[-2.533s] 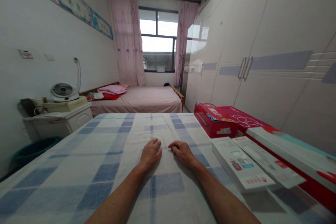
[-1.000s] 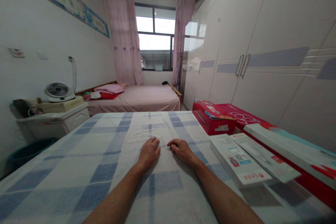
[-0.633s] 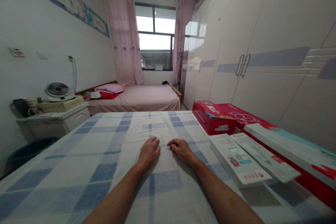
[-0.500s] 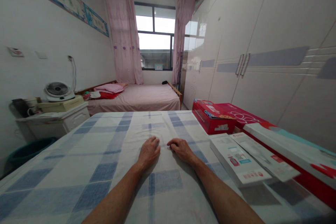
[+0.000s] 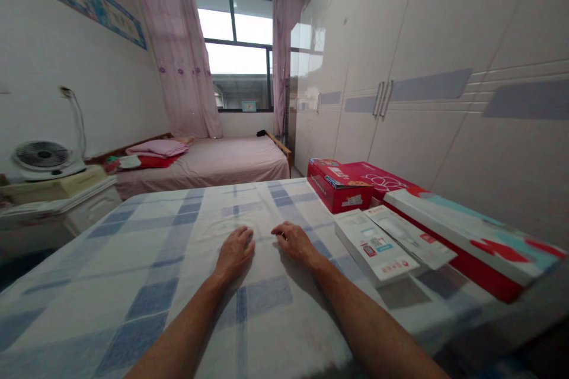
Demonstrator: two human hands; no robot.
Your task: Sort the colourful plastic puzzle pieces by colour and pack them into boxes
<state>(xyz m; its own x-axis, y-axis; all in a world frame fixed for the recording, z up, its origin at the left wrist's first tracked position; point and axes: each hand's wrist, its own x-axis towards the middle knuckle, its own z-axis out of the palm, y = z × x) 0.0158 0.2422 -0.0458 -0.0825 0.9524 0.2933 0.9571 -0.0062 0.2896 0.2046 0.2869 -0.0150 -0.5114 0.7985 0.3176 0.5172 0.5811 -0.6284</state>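
Observation:
My left hand (image 5: 235, 253) lies palm down on the blue-and-white checked bedsheet (image 5: 146, 260), fingers stretched forward and holding nothing. A short gap to its right, my right hand (image 5: 294, 241) rests on the same sheet with its fingers curled under, knuckles up; nothing shows in it. Both forearms reach in from the bottom edge. The nearest object is a flat white box (image 5: 372, 244) to the right of my right hand.
Along the bed's right side lie a second white box (image 5: 411, 235), red boxes (image 5: 338, 183) and a long red-and-white box (image 5: 466, 228), beside a white wardrobe (image 5: 427, 77). A fan (image 5: 41, 159) stands on a cabinet at left. A pink bed (image 5: 222, 161) sits under the window.
The view has swung to the right and slightly down, so everything sits further left in frame. My hands stay in the same place on the sheet.

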